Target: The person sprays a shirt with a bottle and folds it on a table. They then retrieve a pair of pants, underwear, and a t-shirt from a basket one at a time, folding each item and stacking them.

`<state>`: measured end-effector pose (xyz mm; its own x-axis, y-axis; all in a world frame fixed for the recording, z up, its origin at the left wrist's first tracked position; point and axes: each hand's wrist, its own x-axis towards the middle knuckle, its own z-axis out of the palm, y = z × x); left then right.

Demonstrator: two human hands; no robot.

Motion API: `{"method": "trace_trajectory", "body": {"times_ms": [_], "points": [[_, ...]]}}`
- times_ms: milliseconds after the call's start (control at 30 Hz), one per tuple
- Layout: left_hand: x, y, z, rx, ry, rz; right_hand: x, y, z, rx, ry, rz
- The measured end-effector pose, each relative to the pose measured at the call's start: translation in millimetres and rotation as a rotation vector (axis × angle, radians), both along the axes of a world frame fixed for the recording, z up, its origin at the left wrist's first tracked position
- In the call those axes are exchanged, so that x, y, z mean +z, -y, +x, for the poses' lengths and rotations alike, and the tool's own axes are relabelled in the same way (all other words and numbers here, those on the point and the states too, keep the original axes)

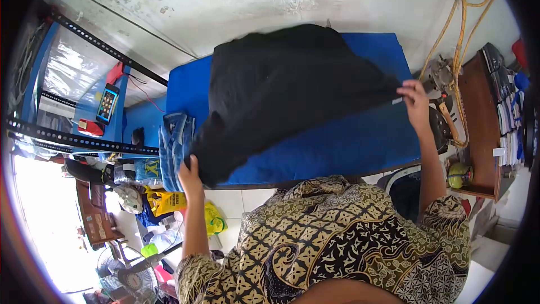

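Observation:
A large black cloth [281, 84] is spread in the air and over the blue-covered table [360, 146], its edges slightly blurred. My left hand [190, 175] grips its lower left corner near the table's front left. At the right, my right hand [413, 98] pinches the opposite end, beside a small white tag. The cloth hangs stretched between both hands, and its far part reaches toward the wall. Folded blue denim [177, 141] lies on the table's left end, just beyond my left hand.
On the left, a blue shelf [121, 112] with a black metal frame holds a phone [107, 103]. A fan [132, 276] stands lower left. At the right are an iron [441, 73] with yellow cords, a green gas cylinder [459, 174] and a brown cabinet [478, 112].

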<state>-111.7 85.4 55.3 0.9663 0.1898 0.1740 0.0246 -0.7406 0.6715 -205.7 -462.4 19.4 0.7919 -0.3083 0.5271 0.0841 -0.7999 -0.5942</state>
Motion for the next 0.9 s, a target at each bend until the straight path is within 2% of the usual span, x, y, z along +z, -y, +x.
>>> {"method": "trace_trajectory", "body": {"times_ms": [67, 133, 167, 200, 233, 300, 333, 400, 467, 500, 567, 600, 633, 667, 700, 767, 800, 867, 900], "points": [[-30, -12, -33, 0.057, -0.188, 0.064, -29, -3, -37, 0.054, -0.19, 0.067], [-87, -61, -54, -0.134, -0.342, 0.184, -39, -2, -68, 0.246, -0.513, 0.074], [-102, -80, -56, -0.168, -0.595, 0.162, -41, -2, -74, 0.333, -0.694, 0.204], [-109, -91, -57, -0.201, -0.846, 0.139, -43, -2, -75, 0.327, -0.706, 0.211], [-87, -77, -51, -0.339, -0.759, 0.248, -47, -3, -69, 0.339, -0.652, 0.162], [-128, -92, -14, -0.36, -0.522, 0.32, -47, -6, -42, 0.284, -0.616, 0.121], [-118, -74, 13, -0.44, -0.432, 0.48, -53, -5, -19, 0.209, -0.596, 0.136], [-122, -51, 56, -0.386, -0.282, 0.425, -71, -7, 25, 0.091, -0.504, 0.097], [-150, -42, 110, -0.197, -0.266, 0.226, -79, -11, 73, -0.006, -0.383, -0.088], [-163, -40, 133, -0.201, -0.272, 0.229, -83, -14, 99, -0.059, -0.328, -0.213], [-176, -27, 172, -0.053, -0.238, 0.352, -87, -16, 147, -0.083, -0.355, -0.345], [-178, -23, 185, -0.056, -0.241, 0.352, -92, -13, 171, -0.086, -0.359, -0.345], [-162, -18, 154, -0.101, -0.267, 0.368, -83, -11, 140, -0.097, -0.464, -0.472], [-158, -10, 152, -0.124, -0.28, 0.382, -85, -4, 145, -0.09, -0.548, -0.601], [-171, -17, 159, -0.174, -0.324, 0.413, -87, 5, 145, -0.089, -0.567, -0.603], [-145, -9, 150, -0.296, -0.364, 0.242, -85, 15, 145, -0.112, -0.795, -0.53], [-144, -18, 152, -0.365, -0.332, 0.157, -90, 27, 144, -0.166, -0.732, -0.529], [-138, -36, 152, -0.349, -0.562, -0.21, -106, 63, 151, -0.358, -0.729, -0.292], [-122, -31, 141, -0.278, -0.652, -0.407, -121, 94, 148, -0.301, -0.608, -0.27]]}}
